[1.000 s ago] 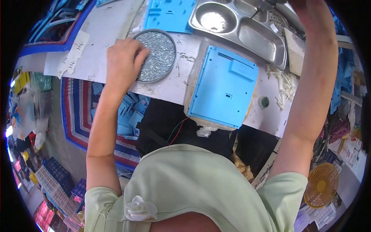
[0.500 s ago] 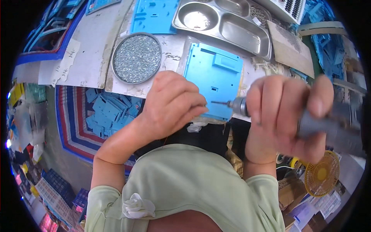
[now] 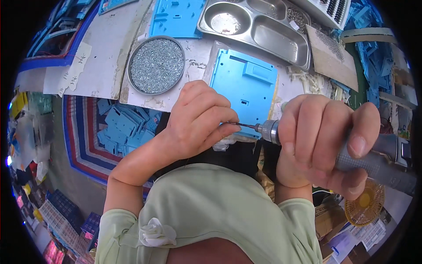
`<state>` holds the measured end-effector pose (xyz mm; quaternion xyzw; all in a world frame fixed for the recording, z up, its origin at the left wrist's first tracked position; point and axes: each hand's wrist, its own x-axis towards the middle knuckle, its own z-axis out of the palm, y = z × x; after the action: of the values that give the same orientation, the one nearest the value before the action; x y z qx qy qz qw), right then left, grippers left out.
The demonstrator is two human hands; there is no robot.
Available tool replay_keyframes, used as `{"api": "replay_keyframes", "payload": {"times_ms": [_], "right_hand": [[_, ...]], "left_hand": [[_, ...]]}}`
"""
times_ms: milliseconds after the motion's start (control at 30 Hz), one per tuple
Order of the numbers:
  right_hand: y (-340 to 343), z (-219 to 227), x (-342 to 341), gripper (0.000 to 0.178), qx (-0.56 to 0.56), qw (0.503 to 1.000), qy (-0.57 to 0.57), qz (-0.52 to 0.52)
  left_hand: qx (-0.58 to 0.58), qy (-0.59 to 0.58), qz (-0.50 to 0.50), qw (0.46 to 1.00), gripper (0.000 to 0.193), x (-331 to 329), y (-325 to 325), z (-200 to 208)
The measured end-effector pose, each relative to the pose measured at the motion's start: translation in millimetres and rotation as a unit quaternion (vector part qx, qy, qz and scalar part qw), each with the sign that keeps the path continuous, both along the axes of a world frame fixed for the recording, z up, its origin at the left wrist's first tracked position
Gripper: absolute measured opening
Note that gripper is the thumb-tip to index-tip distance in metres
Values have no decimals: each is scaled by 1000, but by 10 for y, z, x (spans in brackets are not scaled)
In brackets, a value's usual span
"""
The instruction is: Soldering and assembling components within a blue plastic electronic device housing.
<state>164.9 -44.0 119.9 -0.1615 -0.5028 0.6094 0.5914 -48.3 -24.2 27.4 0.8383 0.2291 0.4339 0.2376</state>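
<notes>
My right hand [image 3: 314, 132] is wrapped round a grey electric screwdriver [image 3: 380, 169], held level and pointing left. Its thin bit [image 3: 248, 126] meets the fingertips of my left hand [image 3: 193, 121], whose thumb and forefinger are pinched together. Whatever small thing they pinch at the tip is hidden. Just beyond both hands, a flat blue plastic panel [image 3: 233, 81] with a raised rectangular block and small holes lies on the table. A round dish of small silver screws [image 3: 157, 66] stands left of it, close to my left hand.
A steel compartment tray [image 3: 281, 42] and another blue panel [image 3: 176, 20] lie at the back. A striped bag [image 3: 79, 145] of blue plastic parts [image 3: 121, 123] is below the table's left edge. A yellow fan [image 3: 365, 204] stands at lower right.
The screwdriver's rear end has swung down and its bit has come left to my left fingertips, closing the small gap. My left hand has stayed almost in place, pinching.
</notes>
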Motion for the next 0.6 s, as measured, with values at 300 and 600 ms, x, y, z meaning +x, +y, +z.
{"api": "replay_keyframes", "payload": {"times_ms": [300,600], "right_hand": [[-20,67,-53,32,-11,1000,-9,-8],[-340,-98,282,39,-5,993,-86,-83]], "left_hand": [[-13,10,-2,1000,31,-4,-10,13],[-105,116,42,987,19,-239,68,-44]]}}
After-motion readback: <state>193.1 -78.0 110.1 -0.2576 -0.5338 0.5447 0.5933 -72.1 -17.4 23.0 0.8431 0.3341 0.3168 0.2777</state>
